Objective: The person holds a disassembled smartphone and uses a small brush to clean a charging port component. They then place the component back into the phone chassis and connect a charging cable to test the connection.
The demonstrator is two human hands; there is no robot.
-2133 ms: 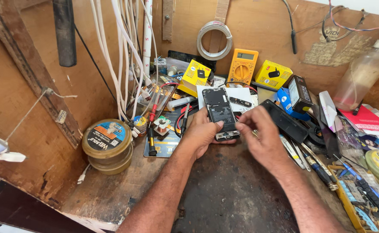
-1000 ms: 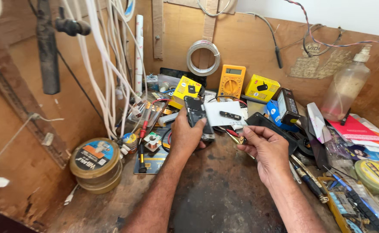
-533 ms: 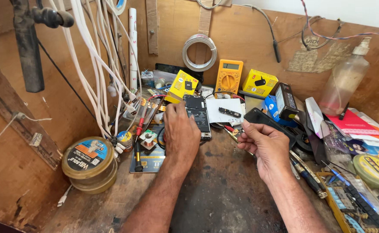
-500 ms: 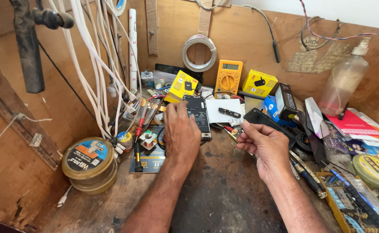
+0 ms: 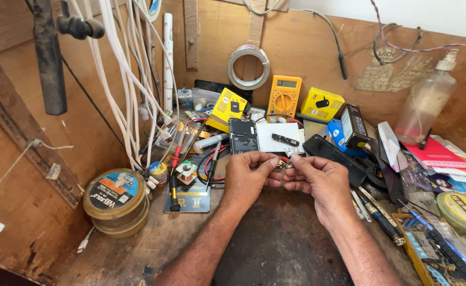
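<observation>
In the head view we see our left hand [image 5: 250, 175] and right hand [image 5: 318, 180] meet over the dark tabletop [image 5: 275, 249], both grips pressed together on a small dark part [image 5: 285, 165] pinched between the fingertips. At twelve o'clock from the hands, just beyond them, an opened phone [image 5: 243, 135] lies flat beside a white card [image 5: 278, 137]. A yellow meter [image 5: 284, 97] stands further back, and a round tin [image 5: 116, 201] sits at nine o'clock.
</observation>
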